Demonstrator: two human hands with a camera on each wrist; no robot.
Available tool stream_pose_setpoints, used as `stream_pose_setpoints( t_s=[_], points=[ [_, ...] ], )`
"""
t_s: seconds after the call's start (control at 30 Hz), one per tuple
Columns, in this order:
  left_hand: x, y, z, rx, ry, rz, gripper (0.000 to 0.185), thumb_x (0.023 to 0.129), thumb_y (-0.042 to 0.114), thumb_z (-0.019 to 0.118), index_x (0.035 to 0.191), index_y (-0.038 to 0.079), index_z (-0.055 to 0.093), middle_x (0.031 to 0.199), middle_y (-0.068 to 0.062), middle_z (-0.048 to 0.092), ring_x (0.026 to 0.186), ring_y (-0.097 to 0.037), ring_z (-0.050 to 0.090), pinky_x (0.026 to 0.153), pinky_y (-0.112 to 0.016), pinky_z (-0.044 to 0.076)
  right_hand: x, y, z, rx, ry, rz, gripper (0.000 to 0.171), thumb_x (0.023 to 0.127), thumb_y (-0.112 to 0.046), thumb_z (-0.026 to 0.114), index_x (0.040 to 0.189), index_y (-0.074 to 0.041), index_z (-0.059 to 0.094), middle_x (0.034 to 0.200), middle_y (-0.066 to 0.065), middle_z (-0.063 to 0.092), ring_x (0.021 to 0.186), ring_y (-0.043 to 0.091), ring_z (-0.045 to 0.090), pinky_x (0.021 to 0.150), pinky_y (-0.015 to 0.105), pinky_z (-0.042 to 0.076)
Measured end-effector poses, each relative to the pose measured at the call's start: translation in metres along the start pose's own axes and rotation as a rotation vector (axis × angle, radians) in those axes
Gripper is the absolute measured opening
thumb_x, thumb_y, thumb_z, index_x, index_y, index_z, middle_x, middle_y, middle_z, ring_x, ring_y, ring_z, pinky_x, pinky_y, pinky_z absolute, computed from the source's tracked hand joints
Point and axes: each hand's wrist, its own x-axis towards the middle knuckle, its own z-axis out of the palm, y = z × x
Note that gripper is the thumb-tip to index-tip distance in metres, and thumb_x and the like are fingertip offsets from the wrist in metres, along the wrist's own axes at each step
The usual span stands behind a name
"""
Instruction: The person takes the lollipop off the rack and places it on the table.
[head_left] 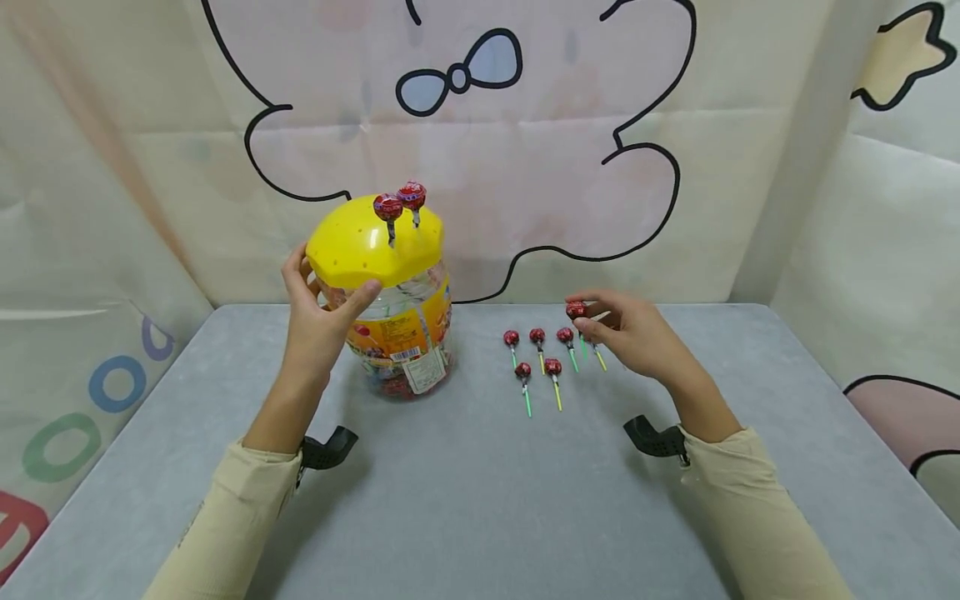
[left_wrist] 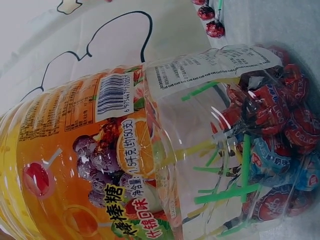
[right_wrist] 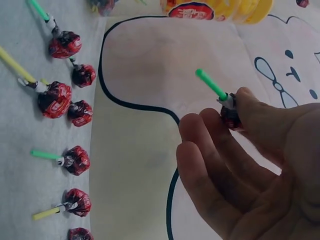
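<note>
A clear plastic jar (head_left: 397,333) of lollipops stands at the back left of the table, its yellow lid (head_left: 348,237) on top. My left hand (head_left: 315,325) grips it at the lid's edge, thumb in front and fingers round the far side. Two red-wrapped lollipops (head_left: 388,207) stick up from the lid. Over the table's far part, my right hand (head_left: 633,333) pinches a red-wrapped lollipop by its head; its green stick (right_wrist: 212,84) shows in the right wrist view. Wrapped lollipops (left_wrist: 270,120) and their sticks show through the jar's wall in the left wrist view.
Several red-wrapped lollipops (head_left: 552,367) with green or yellow sticks lie in two rows on the grey table (head_left: 480,500), right of the jar. A printed cloth backdrop (head_left: 562,192) hangs just behind the table's far edge.
</note>
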Motion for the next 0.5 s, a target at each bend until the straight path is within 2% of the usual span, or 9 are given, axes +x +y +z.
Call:
stream_pose_setpoints(
  t_s=[0.3,0.5],
  points=[
    [-0.001,0.002,0.001,0.006,0.000,-0.005,0.094,0.088,0.033,0.075,0.153,0.033,0.007,0.159,0.003,0.013,0.142,-0.023,0.023,0.117,-0.056,0.033,0.001,0.014,0.001,-0.037,-0.075,0.060,0.035,0.100,-0.027,0.060,0.133,-0.014,0.060,0.116,0.011,0.071,0.093,0.025,0.070,0.078,0.034,0.052],
    [-0.002,0.000,0.000,0.005,-0.002,0.002,0.094,0.088,0.033,0.075,0.153,0.033,0.007,0.158,0.003,0.013,0.142,-0.023,0.023,0.117,-0.056,0.034,0.002,0.022,0.001,-0.070,-0.096,0.064,0.036,0.100,-0.026,0.061,0.134,-0.013,0.059,0.112,0.012,0.074,0.093,0.025,0.070,0.079,0.035,0.051]
  ],
)
